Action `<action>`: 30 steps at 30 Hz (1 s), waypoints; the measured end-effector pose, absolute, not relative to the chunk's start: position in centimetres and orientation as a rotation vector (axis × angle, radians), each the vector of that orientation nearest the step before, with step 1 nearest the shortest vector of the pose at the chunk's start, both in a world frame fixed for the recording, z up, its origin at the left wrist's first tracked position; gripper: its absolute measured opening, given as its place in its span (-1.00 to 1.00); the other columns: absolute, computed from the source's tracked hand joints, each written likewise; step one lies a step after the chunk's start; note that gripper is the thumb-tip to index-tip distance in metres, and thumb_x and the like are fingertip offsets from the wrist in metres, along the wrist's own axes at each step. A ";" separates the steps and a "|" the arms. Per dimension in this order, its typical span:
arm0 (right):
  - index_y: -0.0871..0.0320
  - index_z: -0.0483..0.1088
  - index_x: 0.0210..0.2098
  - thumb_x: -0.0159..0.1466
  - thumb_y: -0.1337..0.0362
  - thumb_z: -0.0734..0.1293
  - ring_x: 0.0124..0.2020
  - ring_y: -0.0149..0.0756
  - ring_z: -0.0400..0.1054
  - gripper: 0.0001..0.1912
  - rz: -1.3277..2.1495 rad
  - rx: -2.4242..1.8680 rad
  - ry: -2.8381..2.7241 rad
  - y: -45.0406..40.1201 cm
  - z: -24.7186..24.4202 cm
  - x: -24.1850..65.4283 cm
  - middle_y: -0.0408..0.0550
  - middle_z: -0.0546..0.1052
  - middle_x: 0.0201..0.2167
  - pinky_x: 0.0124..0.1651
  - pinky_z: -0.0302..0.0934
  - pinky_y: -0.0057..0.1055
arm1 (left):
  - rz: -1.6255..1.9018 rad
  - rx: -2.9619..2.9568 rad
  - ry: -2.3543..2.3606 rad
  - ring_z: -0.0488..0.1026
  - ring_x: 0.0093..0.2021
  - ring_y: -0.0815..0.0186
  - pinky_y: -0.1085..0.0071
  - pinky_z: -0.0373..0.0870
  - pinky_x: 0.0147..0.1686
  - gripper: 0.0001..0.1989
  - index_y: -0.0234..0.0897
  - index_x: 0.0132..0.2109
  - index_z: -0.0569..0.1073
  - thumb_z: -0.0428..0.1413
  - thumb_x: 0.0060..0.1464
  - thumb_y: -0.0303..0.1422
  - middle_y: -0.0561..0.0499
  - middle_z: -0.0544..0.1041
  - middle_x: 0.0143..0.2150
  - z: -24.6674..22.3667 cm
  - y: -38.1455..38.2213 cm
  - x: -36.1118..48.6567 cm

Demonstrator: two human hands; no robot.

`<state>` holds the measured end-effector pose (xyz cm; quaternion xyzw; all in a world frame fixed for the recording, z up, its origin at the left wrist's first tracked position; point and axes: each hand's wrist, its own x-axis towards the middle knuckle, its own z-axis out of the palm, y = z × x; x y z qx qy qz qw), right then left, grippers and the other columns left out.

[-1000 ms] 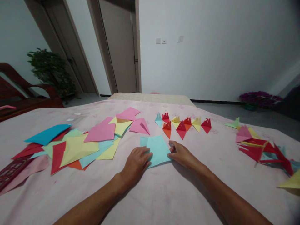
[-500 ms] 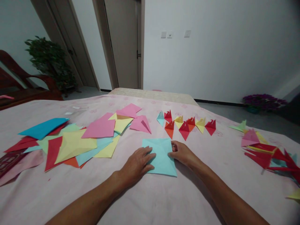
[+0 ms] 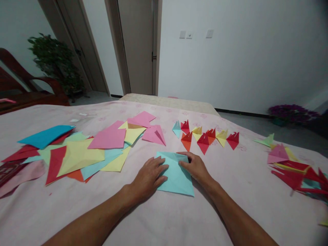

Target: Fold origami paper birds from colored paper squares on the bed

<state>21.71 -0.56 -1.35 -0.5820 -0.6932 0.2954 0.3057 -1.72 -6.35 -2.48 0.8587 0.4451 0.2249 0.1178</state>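
Note:
A light blue square of paper (image 3: 174,174) with faint creases lies in front of me on the cloth. My left hand (image 3: 150,174) rests flat on its left side, fingers spread. At the far right corner my right hand (image 3: 196,166) grips the sheet, thumb on top and fingers behind the far edge, which is slightly raised. Just beyond stand several small folded paper cranes, among them a red crane (image 3: 203,141), an orange crane (image 3: 186,140) and a yellow crane (image 3: 221,137).
Coloured paper sheets (image 3: 80,157) overlap in a pile on the left, with pink sheets (image 3: 107,136) farther back. More folded paper pieces (image 3: 294,171) are heaped on the right. A pink patterned tablecloth (image 3: 115,212) covers the table. Beyond are a wooden chair (image 3: 30,82) and a door (image 3: 137,48).
My right hand has moved from the sheet's right edge to its far right corner and taken hold there. My left hand stays on the paper. The view has shifted slightly.

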 end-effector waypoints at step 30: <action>0.05 0.38 0.12 0.13 0.58 0.24 0.01 -0.13 0.30 -0.40 -0.062 -1.071 -2.576 -3.0 -0.9 20.6 0.04 0.49 0.01 0.02 0.18 -0.21 | 0.662 2.487 1.757 0.31 0.09 0.07 0.04 0.25 0.12 -0.62 -0.08 0.19 0.42 0.06 0.25 -0.26 -0.16 0.39 0.08 -2.6 -3.9 -2.0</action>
